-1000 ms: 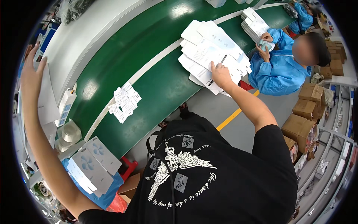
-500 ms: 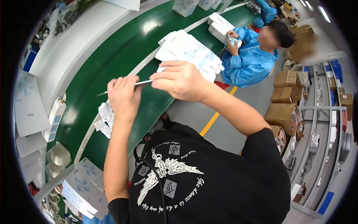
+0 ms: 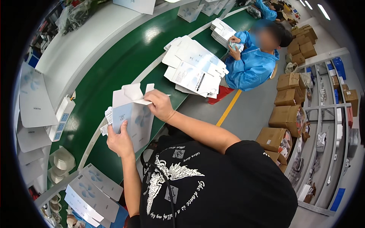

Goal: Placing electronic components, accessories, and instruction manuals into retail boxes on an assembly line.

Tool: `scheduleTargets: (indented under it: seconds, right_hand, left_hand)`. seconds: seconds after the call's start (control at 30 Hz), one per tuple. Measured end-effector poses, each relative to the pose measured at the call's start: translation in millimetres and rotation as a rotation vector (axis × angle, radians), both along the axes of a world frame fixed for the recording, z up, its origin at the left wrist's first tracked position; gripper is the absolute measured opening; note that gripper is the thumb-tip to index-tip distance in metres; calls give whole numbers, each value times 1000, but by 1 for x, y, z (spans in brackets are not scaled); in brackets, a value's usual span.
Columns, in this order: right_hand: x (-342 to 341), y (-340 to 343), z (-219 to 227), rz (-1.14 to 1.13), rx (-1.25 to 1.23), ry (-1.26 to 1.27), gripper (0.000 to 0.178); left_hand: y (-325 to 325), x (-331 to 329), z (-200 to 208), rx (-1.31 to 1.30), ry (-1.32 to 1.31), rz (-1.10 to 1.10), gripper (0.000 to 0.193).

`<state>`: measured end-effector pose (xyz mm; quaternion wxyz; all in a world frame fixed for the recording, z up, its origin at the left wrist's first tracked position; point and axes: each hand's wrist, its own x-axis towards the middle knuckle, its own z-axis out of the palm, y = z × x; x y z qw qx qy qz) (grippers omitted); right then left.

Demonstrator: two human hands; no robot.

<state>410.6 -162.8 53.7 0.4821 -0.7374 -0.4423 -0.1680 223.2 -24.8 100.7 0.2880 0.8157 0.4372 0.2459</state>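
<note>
Between my hands is a white and pale-blue cardboard box (image 3: 131,123), partly opened out, with its flaps standing up at the far end. My left hand (image 3: 121,140) grips its near left side, thumb across the printed panel. At the far right corner my right hand (image 3: 160,105) pinches a flap. A few printed paper slips (image 3: 108,115) lie on the green work surface, partly hidden behind the box and my left hand. Beyond my right hand lies a pile of flat, unfolded white cartons (image 3: 194,70).
At the far right a person in blue (image 3: 253,62) handles a small item beside stacked cartons (image 3: 221,32). Finished-looking boxes (image 3: 93,193) stand lower left. A white power strip (image 3: 62,117) and a raised white shelf (image 3: 76,49) border the green bench (image 3: 102,72). Brown cartons (image 3: 287,116) stand right.
The thin, edge-on carton has been turned and opened into a box shape. Both my hands have come lower and nearer; the right has shifted from its upper edge to a flap.
</note>
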Motion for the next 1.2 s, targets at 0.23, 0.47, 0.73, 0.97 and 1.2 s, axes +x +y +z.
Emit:
scheduleTargets:
  seconds: [0.23, 0.47, 0.73, 0.97, 1.2]
  right_hand:
    - [-30, 32, 72, 240, -761, 542, 36]
    - [-57, 83, 97, 507, -1042, 508, 55]
    - [-53, 81, 24, 821, -1014, 442, 46]
    - [-22, 37, 29, 409, -205, -37, 24]
    - [-6, 16, -19, 416, -287, 1998, 26]
  left_hand:
    - [25, -51, -39, 55, -56, -105, 90]
    - [29, -64, -41, -328, -321, -468, 154]
    - [7, -63, -49, -293, -270, -398, 130]
    - [29, -87, -68, -429, -266, -379, 92]
    - [20, -67, -73, -480, -333, -470, 78]
